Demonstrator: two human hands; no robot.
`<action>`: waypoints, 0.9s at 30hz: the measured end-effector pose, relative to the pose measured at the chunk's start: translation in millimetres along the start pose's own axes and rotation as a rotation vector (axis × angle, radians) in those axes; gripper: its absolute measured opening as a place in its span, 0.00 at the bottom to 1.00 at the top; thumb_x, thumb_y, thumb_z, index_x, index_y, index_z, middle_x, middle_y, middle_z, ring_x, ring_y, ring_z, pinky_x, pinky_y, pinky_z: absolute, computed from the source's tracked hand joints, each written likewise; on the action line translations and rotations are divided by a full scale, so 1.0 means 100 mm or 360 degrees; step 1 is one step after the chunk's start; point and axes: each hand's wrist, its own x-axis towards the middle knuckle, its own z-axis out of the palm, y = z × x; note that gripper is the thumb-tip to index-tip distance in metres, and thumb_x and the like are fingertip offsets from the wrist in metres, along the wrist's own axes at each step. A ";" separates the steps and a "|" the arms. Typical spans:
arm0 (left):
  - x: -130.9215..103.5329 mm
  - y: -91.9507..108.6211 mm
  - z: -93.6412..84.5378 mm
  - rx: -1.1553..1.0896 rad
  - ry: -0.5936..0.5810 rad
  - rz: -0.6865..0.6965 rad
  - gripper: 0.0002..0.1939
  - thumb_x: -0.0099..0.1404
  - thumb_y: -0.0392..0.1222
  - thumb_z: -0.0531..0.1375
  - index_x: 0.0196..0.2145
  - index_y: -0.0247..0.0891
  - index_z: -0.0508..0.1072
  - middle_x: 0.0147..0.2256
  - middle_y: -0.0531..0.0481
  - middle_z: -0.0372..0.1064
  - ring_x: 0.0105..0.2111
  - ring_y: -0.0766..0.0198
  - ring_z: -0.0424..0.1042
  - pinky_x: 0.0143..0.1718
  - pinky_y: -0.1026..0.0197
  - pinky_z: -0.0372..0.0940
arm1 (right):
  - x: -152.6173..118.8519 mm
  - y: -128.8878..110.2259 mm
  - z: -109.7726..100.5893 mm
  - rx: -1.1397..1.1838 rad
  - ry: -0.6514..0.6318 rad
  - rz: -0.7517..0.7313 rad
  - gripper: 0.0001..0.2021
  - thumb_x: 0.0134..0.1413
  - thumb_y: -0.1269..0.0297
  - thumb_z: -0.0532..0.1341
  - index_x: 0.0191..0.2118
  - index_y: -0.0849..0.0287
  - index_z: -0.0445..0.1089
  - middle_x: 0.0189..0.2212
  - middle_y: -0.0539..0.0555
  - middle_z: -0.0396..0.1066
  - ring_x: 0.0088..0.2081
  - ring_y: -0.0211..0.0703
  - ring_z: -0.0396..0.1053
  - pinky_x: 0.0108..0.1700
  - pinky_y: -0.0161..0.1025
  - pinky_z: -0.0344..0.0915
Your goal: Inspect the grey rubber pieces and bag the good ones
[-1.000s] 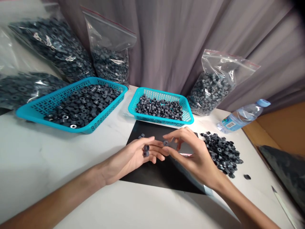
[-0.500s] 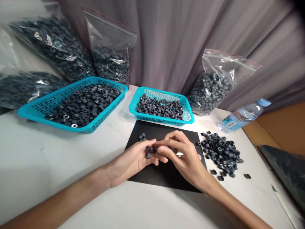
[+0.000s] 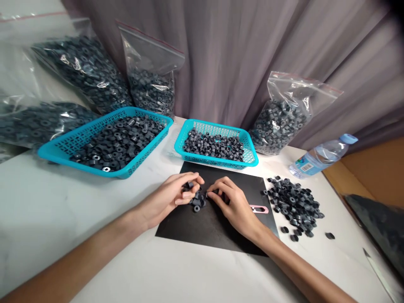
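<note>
Over the black mat [image 3: 214,235], my left hand [image 3: 176,191] is curled round some small dark grey rings, one of which shows between thumb and fingers. A few loose grey rings [image 3: 197,208] lie on the mat just beneath its fingertips. My right hand [image 3: 233,204] is lowered beside them, its thumb and index finger pinched together; what they grip, if anything, is mostly hidden. A pink-handled tool [image 3: 260,209] sticks out on the mat behind my right hand, its other end covered.
Two blue baskets [image 3: 126,173] [image 3: 221,161] of grey parts stand behind the mat. At right are a heap of black-grey rings [image 3: 295,204], a water bottle [image 3: 322,155] and a blade [image 3: 377,269]. Zip bags [image 3: 151,90] of parts line the back.
Both hands have moved apart. The left has closed more around its rings, and the right has come down to the mat. More of the loose rings and the pink tool show.
</note>
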 end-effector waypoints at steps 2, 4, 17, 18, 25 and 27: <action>0.00 -0.07 0.02 0.0142 0.0015 0.0038 0.12 0.69 0.43 0.58 0.34 0.32 0.76 0.28 0.51 0.64 0.21 0.74 0.58 0.19 0.72 0.52 | 0.01 -0.03 -0.04 0.0262 0.0034 0.0121 0.08 0.65 0.60 0.60 0.40 0.56 0.75 0.38 0.53 0.71 0.36 0.41 0.68 0.37 0.39 0.65; 0.01 -0.10 0.03 0.0317 0.0010 0.0062 0.14 0.69 0.46 0.57 0.34 0.33 0.76 0.29 0.49 0.68 0.24 0.70 0.63 0.24 0.67 0.59 | 0.01 -0.07 -0.08 0.0608 0.0060 0.0314 0.11 0.61 0.55 0.63 0.38 0.57 0.75 0.34 0.52 0.72 0.33 0.40 0.67 0.32 0.37 0.63; -0.14 0.01 0.13 0.0286 -0.0356 -0.0026 0.18 0.69 0.52 0.58 0.35 0.34 0.78 0.36 0.44 0.74 0.34 0.63 0.66 0.38 0.59 0.61 | -0.01 -0.17 -0.12 0.1062 0.0111 0.0437 0.10 0.55 0.55 0.68 0.32 0.56 0.80 0.32 0.51 0.70 0.28 0.35 0.61 0.25 0.35 0.58; -0.14 0.00 0.13 0.0266 -0.0352 -0.0041 0.17 0.69 0.51 0.58 0.35 0.34 0.78 0.36 0.45 0.73 0.34 0.64 0.66 0.38 0.59 0.61 | -0.01 -0.17 -0.11 0.1037 0.0116 0.0429 0.10 0.55 0.55 0.68 0.32 0.56 0.80 0.32 0.51 0.69 0.28 0.36 0.62 0.25 0.35 0.58; -0.09 0.00 0.08 0.0276 -0.0185 0.0020 0.09 0.67 0.43 0.62 0.37 0.34 0.77 0.34 0.48 0.72 0.31 0.68 0.63 0.34 0.65 0.61 | 0.00 -0.11 -0.10 0.0630 0.0273 0.0294 0.13 0.60 0.52 0.63 0.39 0.53 0.80 0.37 0.54 0.70 0.36 0.42 0.67 0.28 0.36 0.62; -0.05 0.05 0.04 0.0196 -0.0052 0.0077 0.08 0.66 0.42 0.61 0.37 0.34 0.76 0.32 0.50 0.69 0.29 0.70 0.62 0.29 0.68 0.59 | 0.00 -0.09 -0.11 0.0546 0.0163 0.0301 0.14 0.61 0.51 0.63 0.41 0.54 0.79 0.39 0.55 0.71 0.37 0.43 0.68 0.30 0.37 0.63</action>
